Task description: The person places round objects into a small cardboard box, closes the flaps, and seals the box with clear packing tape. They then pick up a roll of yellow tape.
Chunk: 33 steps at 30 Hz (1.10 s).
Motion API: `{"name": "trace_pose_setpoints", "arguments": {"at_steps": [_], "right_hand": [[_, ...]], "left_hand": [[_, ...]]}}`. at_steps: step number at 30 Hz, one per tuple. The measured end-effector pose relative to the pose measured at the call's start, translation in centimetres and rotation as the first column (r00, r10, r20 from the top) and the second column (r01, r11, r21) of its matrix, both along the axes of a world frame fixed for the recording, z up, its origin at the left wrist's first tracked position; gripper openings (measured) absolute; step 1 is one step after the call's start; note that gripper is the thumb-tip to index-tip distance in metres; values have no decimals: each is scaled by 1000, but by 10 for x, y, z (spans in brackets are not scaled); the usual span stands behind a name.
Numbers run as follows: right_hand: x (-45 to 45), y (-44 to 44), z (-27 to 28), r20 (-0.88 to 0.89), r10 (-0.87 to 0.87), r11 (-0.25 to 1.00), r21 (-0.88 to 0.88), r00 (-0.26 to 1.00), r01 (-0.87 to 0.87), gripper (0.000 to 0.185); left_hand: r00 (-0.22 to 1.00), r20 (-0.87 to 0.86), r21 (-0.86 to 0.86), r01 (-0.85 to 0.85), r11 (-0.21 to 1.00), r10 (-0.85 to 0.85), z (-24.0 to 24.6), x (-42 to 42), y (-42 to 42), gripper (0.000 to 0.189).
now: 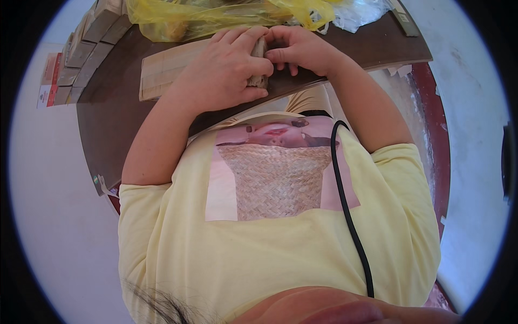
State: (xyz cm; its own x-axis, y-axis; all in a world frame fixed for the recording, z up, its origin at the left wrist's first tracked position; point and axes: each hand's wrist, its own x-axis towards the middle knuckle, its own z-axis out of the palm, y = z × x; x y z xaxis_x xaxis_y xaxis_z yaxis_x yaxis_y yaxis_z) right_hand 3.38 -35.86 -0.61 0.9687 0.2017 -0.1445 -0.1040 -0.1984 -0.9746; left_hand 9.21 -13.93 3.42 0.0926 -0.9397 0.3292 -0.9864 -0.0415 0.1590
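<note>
A long, tan, block-shaped packet (172,71) lies across the dark brown tabletop in front of me. My left hand (230,67) is laid over its right part, with fingers and thumb around the rough, greyish end face (259,60). Against that same end, my right hand (299,50) has its fingers curled and its thumb extended. Whether the right fingertips pinch any of the wrapping cannot be made out. Much of the packet's right half is hidden under my left hand.
Beyond the packet lies a crumpled yellow plastic bag (226,18), with clear plastic (362,14) beside it. Several similar wrapped blocks (87,48) are stacked at the table's left. A flat dark object (404,20) rests at the far right. A black cable (348,210) runs down my shirt.
</note>
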Motion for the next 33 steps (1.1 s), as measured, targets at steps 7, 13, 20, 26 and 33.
{"name": "trace_pose_setpoints", "arguments": {"at_steps": [7,13,20,26,33], "right_hand": [[-1,4,-1,5,-42,993,-109,999,43,36],[-4,8,-2,48,-53,992,-111,997,58,35],[-5,8,0,65,-35,990,-138,997,43,35],[-3,0,-4,47,28,999,-47,998,-26,45],[-7,10,4,44,-12,988,-152,999,19,49]], "left_hand": [[1000,29,13,-13,1000,12,2,-2,-1,31],[996,76,17,-46,999,45,2,-10,3,26],[988,134,37,-81,996,76,0,-19,7,23],[990,117,16,-81,997,79,-1,-19,7,21],[990,114,4,-82,997,81,-3,-19,7,20]]}}
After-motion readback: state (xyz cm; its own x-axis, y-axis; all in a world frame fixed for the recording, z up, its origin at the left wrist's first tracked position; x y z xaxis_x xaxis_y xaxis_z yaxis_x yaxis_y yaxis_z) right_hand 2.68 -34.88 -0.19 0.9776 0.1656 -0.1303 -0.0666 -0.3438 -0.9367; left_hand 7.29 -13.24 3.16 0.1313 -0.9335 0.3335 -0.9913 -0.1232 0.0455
